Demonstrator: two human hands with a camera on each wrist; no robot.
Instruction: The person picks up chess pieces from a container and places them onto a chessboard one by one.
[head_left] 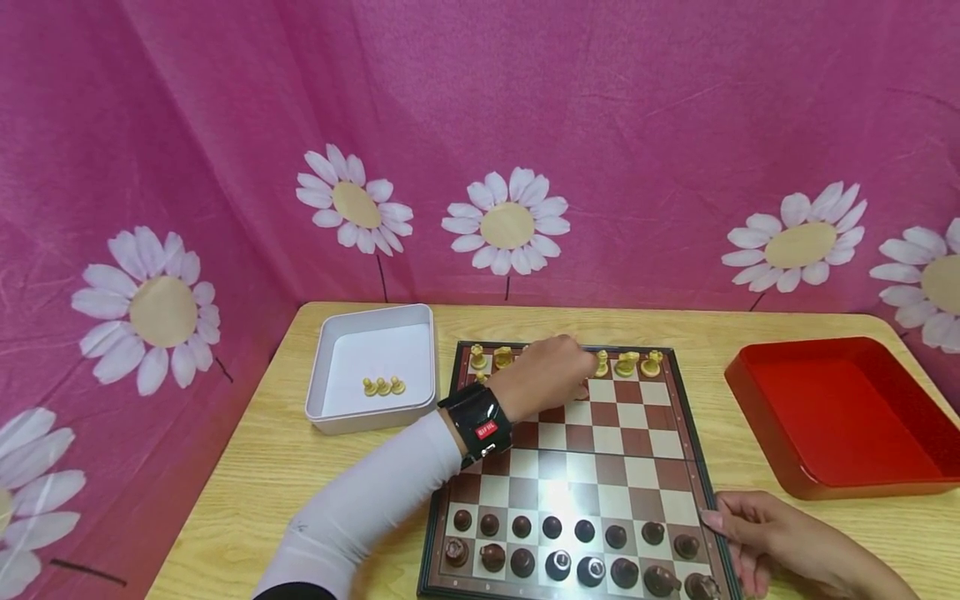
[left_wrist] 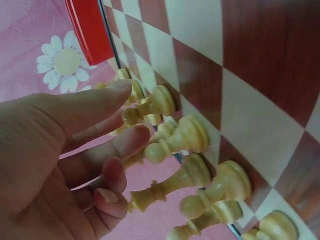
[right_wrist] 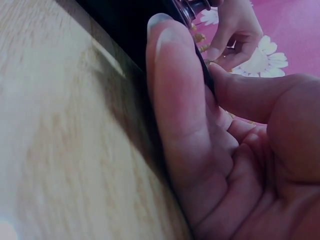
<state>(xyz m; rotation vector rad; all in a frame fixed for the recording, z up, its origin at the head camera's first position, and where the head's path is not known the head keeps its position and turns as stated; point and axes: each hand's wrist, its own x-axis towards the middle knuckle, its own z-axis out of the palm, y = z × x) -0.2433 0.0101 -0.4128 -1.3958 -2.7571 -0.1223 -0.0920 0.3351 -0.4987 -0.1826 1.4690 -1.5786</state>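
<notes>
My left hand [head_left: 551,371] reaches over the far side of the chessboard [head_left: 552,467], thumb and fingers closed about a light pawn [left_wrist: 136,93] that they partly hide. Beside those fingers in the left wrist view stand more light pieces, among them a pawn [left_wrist: 182,137] and a tall piece [left_wrist: 172,182]. At the board's near right edge, my right hand [head_left: 765,533] grips the rim, thumb at the top and fingers along the side. Two rows of dark pieces [head_left: 552,527] stand on the near side. The left forearm covers part of the board.
A white box [head_left: 322,392] left of the board holds three light pawns [head_left: 383,387]. To the right is a red tray [head_left: 810,483]. Behind the wooden table [head_left: 247,483] hangs a pink cloth [head_left: 637,125] with daisies.
</notes>
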